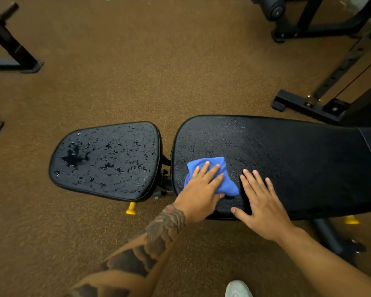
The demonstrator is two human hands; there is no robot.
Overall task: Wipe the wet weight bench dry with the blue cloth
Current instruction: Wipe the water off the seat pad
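Note:
A black weight bench lies across the middle of the view in two pads. Its small seat pad (107, 159) on the left is covered with beads and small pools of water. The long back pad (287, 159) on the right shows fine wet speckles near its left end. On that left end lies the crumpled blue cloth (227, 181). My left hand (201, 189) presses flat on the cloth with straight fingers. My right hand (261, 202) rests flat on the back pad just right of the cloth, fingers spread, holding nothing.
Brown speckled rubber floor surrounds the bench. Black rack feet stand at the right (308, 103) and at the far left (15, 54). Yellow adjustment knobs (131, 209) stick out under the bench. A white shoe (238, 289) shows at the bottom edge.

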